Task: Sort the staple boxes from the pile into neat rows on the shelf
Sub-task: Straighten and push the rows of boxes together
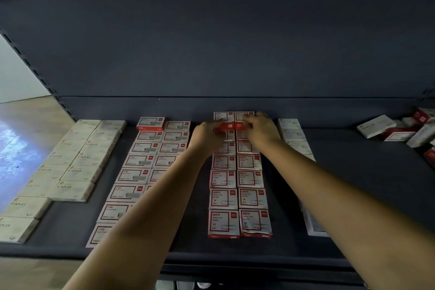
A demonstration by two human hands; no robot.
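Small staple boxes lie in rows on a dark shelf (353,172). Red-and-white boxes (235,198) form a double row in the middle, running from the front edge to the back. At the far end of that row my left hand (207,134) and my right hand (261,129) hold the two stacked boxes (231,120) on top, one hand at each side, fingers curled on them. A loose pile of boxes (400,129) lies at the back right.
Cream boxes marked STAPLES (75,160) fill two rows at the left. Another double row of red-and-white boxes (146,162) runs under my left forearm. A row of white boxes (294,134) lies under my right forearm. The shelf's back wall (211,42) rises behind.
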